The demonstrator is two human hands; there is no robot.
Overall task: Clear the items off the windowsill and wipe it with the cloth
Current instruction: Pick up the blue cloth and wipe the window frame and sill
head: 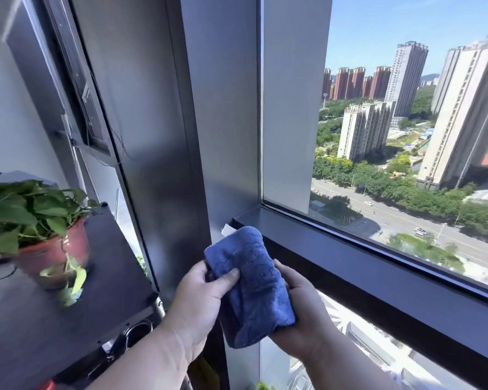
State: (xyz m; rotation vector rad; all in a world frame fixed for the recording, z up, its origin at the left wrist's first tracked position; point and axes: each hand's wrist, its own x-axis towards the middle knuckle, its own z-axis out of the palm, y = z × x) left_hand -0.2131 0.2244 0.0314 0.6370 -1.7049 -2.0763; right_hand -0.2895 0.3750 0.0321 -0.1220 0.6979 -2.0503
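While both hands are up in front of the window, the blue cloth is folded into a thick wad and held between them, just below and in front of the left end of the windowsill. The left hand has it pinched on the left side, thumb pressed over the front of the fabric and the other fingers tucked behind, so that grip is closed on the cloth. The right hand cups it from the right and underneath, fingers wrapped around the back where I can't really see them, but it's clearly holding the cloth too. The top of the wad reaches up to about the corner where the sill meets the grey metal window column, and there's a small white scrap poking out right behind the cloth's upper edge, can't tell what it is. The sill itself is a dark strip running off to the right under the big glass pane, with apartment towers and a road way down outside. Off to the left, a potted plant with green leaves in a reddish pot sits on a dark shelf surface, well apart from the sill. A couple of leaves hang down over the front of the pot.
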